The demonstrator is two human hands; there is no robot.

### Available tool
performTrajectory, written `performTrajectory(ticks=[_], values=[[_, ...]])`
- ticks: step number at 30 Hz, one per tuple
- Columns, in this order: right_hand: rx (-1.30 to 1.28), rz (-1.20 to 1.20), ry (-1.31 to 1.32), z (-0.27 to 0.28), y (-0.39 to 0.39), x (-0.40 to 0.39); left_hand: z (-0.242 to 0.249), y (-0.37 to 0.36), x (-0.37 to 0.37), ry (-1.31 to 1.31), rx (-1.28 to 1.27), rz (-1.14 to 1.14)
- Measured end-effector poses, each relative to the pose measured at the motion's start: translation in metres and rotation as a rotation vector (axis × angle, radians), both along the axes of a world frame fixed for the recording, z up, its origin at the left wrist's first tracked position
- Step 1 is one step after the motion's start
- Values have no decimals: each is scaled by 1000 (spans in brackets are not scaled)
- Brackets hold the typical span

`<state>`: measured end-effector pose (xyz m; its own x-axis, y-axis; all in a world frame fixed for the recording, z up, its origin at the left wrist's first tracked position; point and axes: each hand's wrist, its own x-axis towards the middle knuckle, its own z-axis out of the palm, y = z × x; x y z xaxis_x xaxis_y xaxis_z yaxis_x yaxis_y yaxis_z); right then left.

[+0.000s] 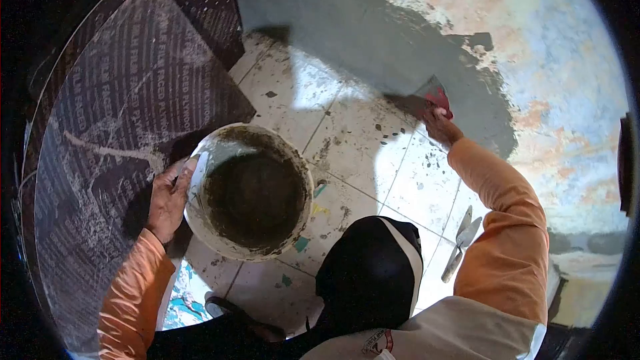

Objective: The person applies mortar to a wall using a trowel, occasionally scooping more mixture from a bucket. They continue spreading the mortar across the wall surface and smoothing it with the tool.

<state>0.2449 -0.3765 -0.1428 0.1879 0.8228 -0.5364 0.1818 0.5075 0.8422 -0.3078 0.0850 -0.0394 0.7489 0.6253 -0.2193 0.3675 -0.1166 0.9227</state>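
At the lower part of the wall, my right hand (440, 125) grips a scraper (437, 93) with a red handle, its blade against wet grey plaster (373, 47). The plaster spreads over the lower wall from the top middle to the right. My left hand (169, 197) holds the rim of a round white bucket (305, 167), thumb on its edge and fingers around the outside. Inside the bucket is dark grey mix (253, 193), and its inner walls are smeared. Both my sleeves are orange.
Dark printed plywood sheets (127, 87) stand at the left. Two trowels (461, 243) lie on the tiled floor (350, 133) by my right elbow. Debris and green scraps dot the tiles. My bent knee (370, 270) is at the bottom middle. The upper wall (567, 93) is patchy blue and orange.
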Motion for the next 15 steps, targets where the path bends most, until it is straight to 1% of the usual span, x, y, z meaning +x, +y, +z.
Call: performTrajectory(ticks=[1, 2, 3, 4, 6, 8, 9, 10, 12, 13, 14, 15], values=[[-33, -50, 51, 7, -17, -14, 15, -4, 5, 51, 2, -6], [-67, -99, 104, 17, -34, -30, 14, -5, 6, 40, 7, -23], [-4, -286, 94, 24, -41, -55, 9, -3, 4, 23, -10, -31], [8, -303, 89, 29, -55, -70, 5, 1, 2, 5, -19, -37], [529, -187, 376, 37, -68, -92, 0, 4, 0, -3, 43, -39], [849, -315, 666, 48, -55, -125, 6, 4, -1, 47, 29, -50], [999, -513, 810, 58, -37, -146, 7, 5, -5, 45, 3, -60], [1210, -621, 981, 60, -21, -160, 7, 3, -10, 14, -15, -55], [1579, -773, 1368, 32, 5, -164, 13, 2, -23, 62, 58, -60], [1811, -863, 1786, 35, 34, -174, 28, -6, -27, 82, 11, -40], [1841, -615, 2070, 14, 54, -165, 22, -3, -39, 31, -55, -42], [1874, -798, 2303, 16, 79, -168, 26, -2, -49, 55, -12, -64]])
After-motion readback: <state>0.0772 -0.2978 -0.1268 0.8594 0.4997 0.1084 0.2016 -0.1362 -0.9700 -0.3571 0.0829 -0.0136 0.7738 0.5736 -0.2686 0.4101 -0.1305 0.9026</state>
